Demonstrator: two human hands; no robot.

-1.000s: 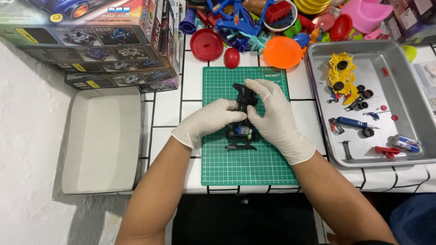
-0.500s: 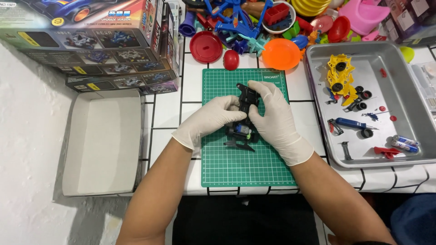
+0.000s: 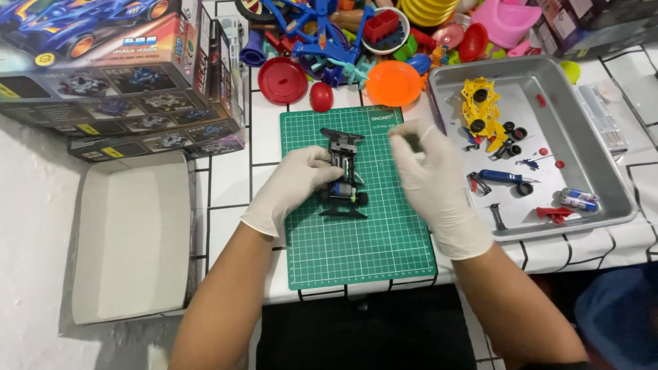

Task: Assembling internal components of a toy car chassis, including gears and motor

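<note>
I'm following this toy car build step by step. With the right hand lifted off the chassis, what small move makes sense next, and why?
Probably bring the right hand back down to the black chassis. The left hand holds the chassis on the green cutting mat, while the right hand's fingers look pinched beside it; whether they hold a small part I cannot tell.

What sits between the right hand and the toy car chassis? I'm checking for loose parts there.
Only bare green cutting mat shows between the right hand and the chassis, in the head view.
</note>
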